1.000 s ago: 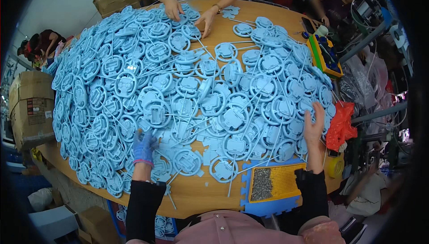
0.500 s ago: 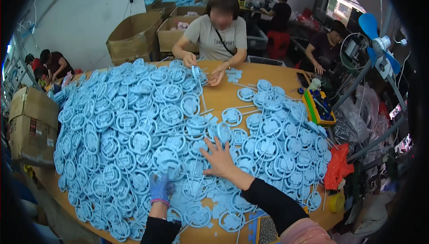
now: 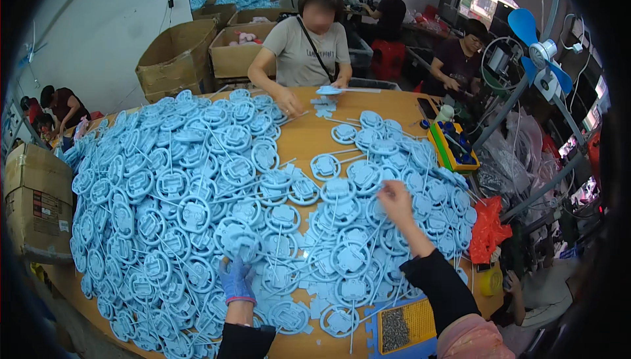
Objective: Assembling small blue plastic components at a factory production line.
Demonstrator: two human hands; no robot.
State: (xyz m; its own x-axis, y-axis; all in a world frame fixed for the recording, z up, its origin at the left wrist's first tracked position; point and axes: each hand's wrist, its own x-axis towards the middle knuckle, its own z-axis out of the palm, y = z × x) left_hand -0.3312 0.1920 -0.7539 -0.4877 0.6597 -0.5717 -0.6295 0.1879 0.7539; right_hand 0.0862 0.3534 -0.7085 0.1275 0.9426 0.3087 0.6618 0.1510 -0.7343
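Observation:
My left hand (image 3: pixel 238 281), in a thin blue-purple glove, has its fingers closed on the lower edge of a light-blue round plastic part (image 3: pixel 238 237) at the front of the large left pile. The glove partly covers this contact. Bare and loosely bent, my right hand (image 3: pixel 397 204) hovers over the smaller right-hand pile (image 3: pixel 427 204) of the same ring-shaped parts with thin rods. I see nothing held in it. Below and between my arms, a light-blue ring part (image 3: pixel 340 320) lies on the wooden table.
Across the table (image 3: pixel 301 141), a co-worker (image 3: pixel 309 47) holds a similar blue part (image 3: pixel 330 89). A yellow tray of small metal pieces (image 3: pixel 396 329) sits near my right forearm. At right are a yellow bin (image 3: pixel 453 152), a red plastic bag (image 3: pixel 488 227) and a blue-bladed fan (image 3: pixel 542 53).
My right hand has moved right and away, and its spread fingers have bent. Parts beneath it have shifted toward the right pile. The co-worker's hands have parted, and the blue part is now held level.

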